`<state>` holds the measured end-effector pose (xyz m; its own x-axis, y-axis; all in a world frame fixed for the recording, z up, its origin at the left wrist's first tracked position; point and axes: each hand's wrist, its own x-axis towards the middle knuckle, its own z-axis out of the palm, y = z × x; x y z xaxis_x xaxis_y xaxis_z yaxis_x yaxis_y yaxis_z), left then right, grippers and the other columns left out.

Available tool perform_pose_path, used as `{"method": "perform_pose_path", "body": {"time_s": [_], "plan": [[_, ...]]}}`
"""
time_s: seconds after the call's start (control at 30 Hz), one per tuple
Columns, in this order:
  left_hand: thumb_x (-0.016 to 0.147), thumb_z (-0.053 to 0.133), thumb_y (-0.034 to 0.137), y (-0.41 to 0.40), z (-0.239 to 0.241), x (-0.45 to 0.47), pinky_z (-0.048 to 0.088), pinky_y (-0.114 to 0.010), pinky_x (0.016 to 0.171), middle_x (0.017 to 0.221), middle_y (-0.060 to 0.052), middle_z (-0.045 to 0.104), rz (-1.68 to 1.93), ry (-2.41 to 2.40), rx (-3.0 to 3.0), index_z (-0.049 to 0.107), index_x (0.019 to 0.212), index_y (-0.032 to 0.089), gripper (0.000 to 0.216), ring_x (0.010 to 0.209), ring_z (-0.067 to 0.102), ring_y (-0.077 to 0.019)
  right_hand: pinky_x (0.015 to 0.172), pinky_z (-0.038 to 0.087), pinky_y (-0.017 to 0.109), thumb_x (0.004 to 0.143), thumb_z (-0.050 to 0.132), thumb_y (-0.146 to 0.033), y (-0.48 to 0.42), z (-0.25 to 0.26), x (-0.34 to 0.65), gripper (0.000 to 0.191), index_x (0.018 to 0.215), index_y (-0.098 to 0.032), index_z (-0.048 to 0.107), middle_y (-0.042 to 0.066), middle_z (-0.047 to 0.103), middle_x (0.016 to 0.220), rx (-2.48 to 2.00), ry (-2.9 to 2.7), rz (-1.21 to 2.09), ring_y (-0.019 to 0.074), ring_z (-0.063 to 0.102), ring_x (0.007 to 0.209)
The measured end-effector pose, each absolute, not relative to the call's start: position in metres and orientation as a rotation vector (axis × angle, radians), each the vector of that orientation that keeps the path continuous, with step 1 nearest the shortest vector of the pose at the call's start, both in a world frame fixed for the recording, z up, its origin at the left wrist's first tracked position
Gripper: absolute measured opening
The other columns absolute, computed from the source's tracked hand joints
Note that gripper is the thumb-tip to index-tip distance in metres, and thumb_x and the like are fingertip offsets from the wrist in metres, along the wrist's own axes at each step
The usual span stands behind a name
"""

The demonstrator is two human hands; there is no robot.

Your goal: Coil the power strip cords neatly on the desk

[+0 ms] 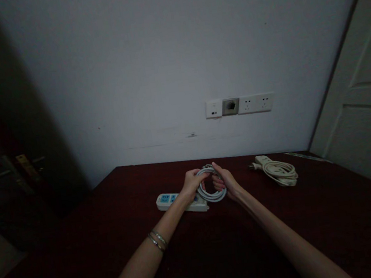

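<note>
Both of my hands meet over the middle of the dark red table (85,263). My left hand (192,184) grips the left side of a coiled white cable (210,195), and my right hand (225,180) is closed on the coil's right side. The coil is held as a small loop just above the table. Its cord belongs to a white power strip (168,200) with blue sockets, lying flat under my left wrist. Two thin bracelets (157,240) circle my left forearm.
A second cream power strip with its bundled cord (278,172) lies at the back right of the table. A row of wall sockets (239,105) sits on the white wall above. A dark door with a brass handle (26,168) stands left, a white door (367,108) right.
</note>
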<state>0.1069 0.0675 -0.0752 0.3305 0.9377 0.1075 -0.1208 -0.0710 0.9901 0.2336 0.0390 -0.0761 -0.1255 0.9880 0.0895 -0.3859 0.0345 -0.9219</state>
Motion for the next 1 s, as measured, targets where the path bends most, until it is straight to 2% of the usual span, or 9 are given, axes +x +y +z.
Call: {"method": "perform_pose_path", "body": {"time_s": [0.2,0.33,0.4,0.47,0.57,0.67,0.8,1.0], "plan": [[0.068,0.063,0.027,0.067,-0.074,0.101,0.026,-0.020,0.036,0.031,0.010,0.029,0.720,0.672,1.189,0.045,0.053,0.017,0.026,0.028,0.026,-0.0040,0.026,0.027,0.017,0.068,0.063,-0.056,0.034,-0.076,0.230,0.043,0.056,-0.018,0.047,-0.011,0.029,0.031,-0.826,-1.091,1.367,0.0034,0.022,0.025],[0.072,0.062,0.039,0.068,-0.077,0.098,0.024,-0.018,0.035,0.032,0.011,0.026,0.625,0.536,1.115,0.046,0.057,0.017,0.031,0.028,0.022,-0.0034,0.028,0.032,0.018,0.065,0.067,-0.052,0.037,-0.078,0.228,0.040,0.059,-0.018,0.048,-0.009,0.037,0.035,-0.843,-1.041,1.258,0.0044,0.031,0.026],[0.075,0.058,0.050,0.070,-0.080,0.098,0.022,-0.018,0.034,0.032,0.011,0.025,0.637,0.493,1.071,0.046,0.059,0.017,0.038,0.027,0.020,-0.0031,0.030,0.036,0.018,0.063,0.070,-0.050,0.039,-0.079,0.228,0.037,0.071,-0.017,0.053,-0.008,0.046,0.041,-0.845,-1.005,1.208,0.0049,0.035,0.028],[0.076,0.053,0.057,0.072,-0.081,0.099,0.019,-0.017,0.033,0.031,0.011,0.023,0.660,0.476,1.030,0.046,0.060,0.017,0.045,0.027,0.017,-0.0029,0.032,0.040,0.019,0.061,0.072,-0.046,0.041,-0.080,0.228,0.045,0.093,-0.017,0.056,-0.007,0.052,0.047,-0.844,-0.976,1.170,0.0054,0.039,0.030],[0.076,0.050,0.061,0.074,-0.080,0.099,0.012,-0.017,0.032,0.031,0.011,0.022,0.692,0.501,0.999,0.045,0.060,0.016,0.048,0.026,0.016,-0.0025,0.035,0.042,0.019,0.061,0.074,-0.041,0.041,-0.080,0.229,0.069,0.121,-0.020,0.046,-0.007,0.056,0.053,-0.833,-0.968,1.144,0.0069,0.045,0.035],[0.074,0.054,0.061,0.074,-0.075,0.099,0.010,-0.018,0.032,0.032,0.011,0.023,0.740,0.541,1.004,0.047,0.062,0.015,0.048,0.027,0.016,-0.0020,0.038,0.042,0.017,0.065,0.071,-0.038,0.039,-0.078,0.232,0.077,0.133,-0.025,0.037,-0.006,0.058,0.058,-0.794,-1.018,1.173,0.0078,0.051,0.041],[0.068,0.060,0.061,0.072,-0.072,0.099,0.010,-0.017,0.033,0.033,0.011,0.024,0.782,0.557,1.007,0.047,0.061,0.015,0.049,0.029,0.017,-0.0014,0.044,0.047,0.020,0.068,0.070,-0.036,0.038,-0.076,0.239,0.073,0.133,-0.029,0.039,-0.006,0.059,0.059,-0.773,-1.072,1.246,0.0090,0.055,0.046],[0.068,0.061,0.060,0.074,-0.073,0.098,0.011,-0.017,0.034,0.035,0.011,0.024,0.780,0.560,1.022,0.046,0.060,0.015,0.048,0.030,0.017,-0.0012,0.052,0.050,0.025,0.063,0.074,-0.028,0.036,-0.070,0.255,0.053,0.112,-0.022,0.055,0.000,0.065,0.069,-0.773,-1.164,1.359,0.0139,0.061,0.057]]}}
